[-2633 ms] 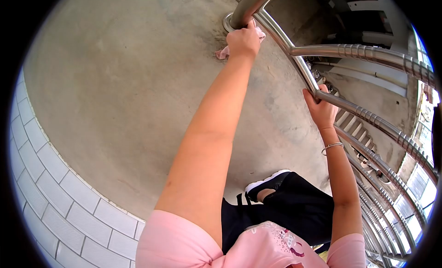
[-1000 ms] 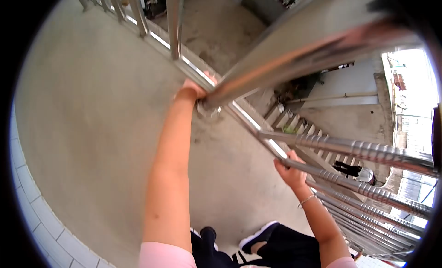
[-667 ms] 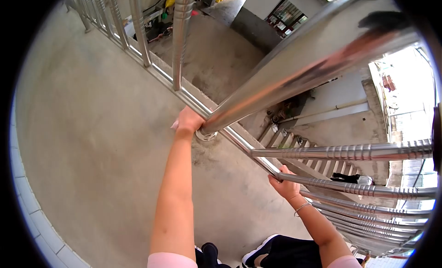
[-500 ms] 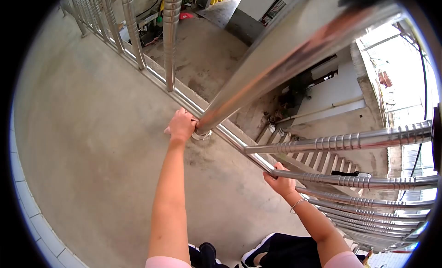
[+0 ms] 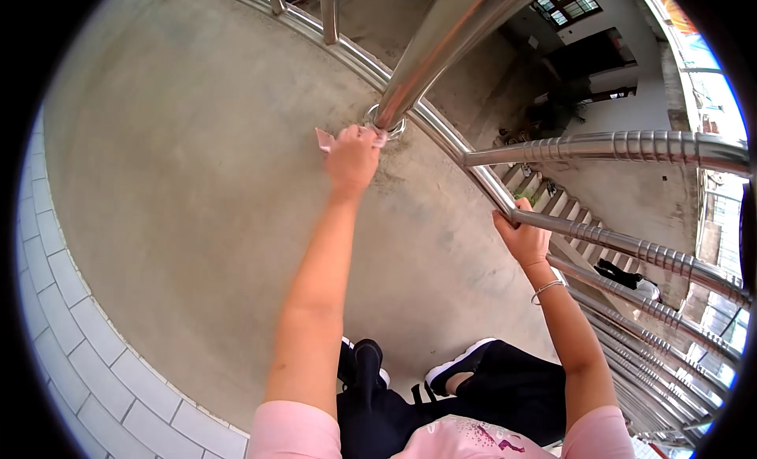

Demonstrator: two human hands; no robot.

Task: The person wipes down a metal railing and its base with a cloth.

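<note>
My left hand [image 5: 353, 154] is closed on a pink cloth [image 5: 325, 140], whose ends stick out on both sides of the fingers. It is at the foot of the thick metal post [image 5: 410, 80], by the round base ring [image 5: 398, 128] on the concrete floor. Farther right, my right hand [image 5: 527, 234], with a bracelet at the wrist, is wrapped round the lower rail [image 5: 493, 189] of the railing, where a ridged metal bar [image 5: 607, 236] joins it.
Metal bars run along the right side and top. Beyond them are a stairway [image 5: 579, 217], a lower floor area, and a person in dark trousers [image 5: 617, 274]. White tiles [image 5: 102, 333] curve along the left. My shoes [image 5: 461, 366] stand on the concrete floor [image 5: 197, 183].
My left hand has moved from the rail beside the post to the near side of its base, showing more of the cloth. The view has shifted. My right hand keeps its hold.
</note>
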